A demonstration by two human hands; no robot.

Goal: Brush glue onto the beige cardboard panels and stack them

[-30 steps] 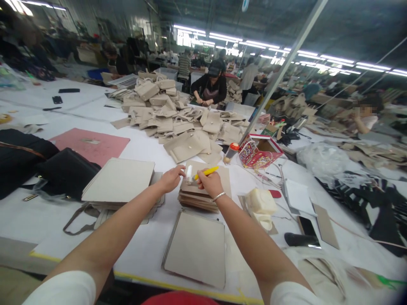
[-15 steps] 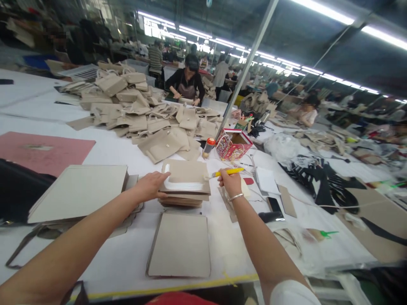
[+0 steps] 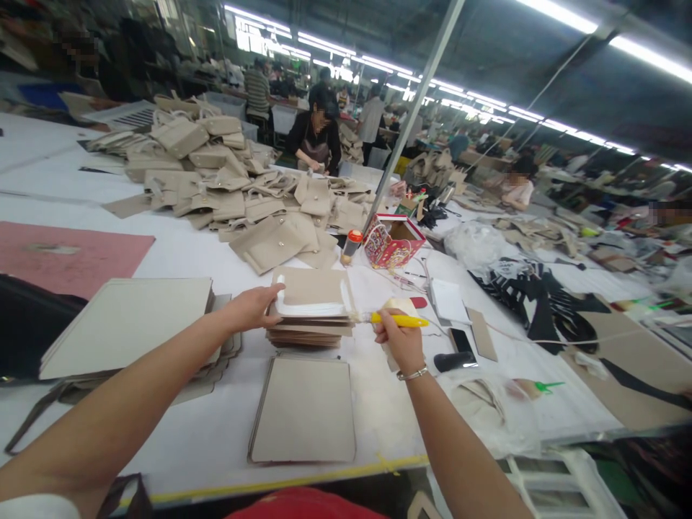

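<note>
A beige panel (image 3: 311, 287) lies on top of a stack of similar panels (image 3: 311, 337). A wet-looking white band runs along its left, near and right edges. My left hand (image 3: 256, 306) grips the panel's left edge, fingers on top and thumb at the near corner. My right hand (image 3: 398, 337) is closed round the yellow handle of a brush (image 3: 408, 320). Its pale bristles point left and reach the panel's near right corner. Closer to me lies a low pile of greyish-beige boards (image 3: 303, 411).
Left of the stack is a pile of larger boards (image 3: 130, 317). Beige bag pieces (image 3: 232, 180) are heaped behind, where a co-worker (image 3: 318, 137) sits. A red patterned box (image 3: 393, 241), an orange-capped jar (image 3: 352, 245) and a phone (image 3: 461, 342) lie to the right.
A white band now shows along the panel's right edge. My right hand and the brush have moved nearer to me, the bristles now at the near right corner. My left hand stays at the left edge.
</note>
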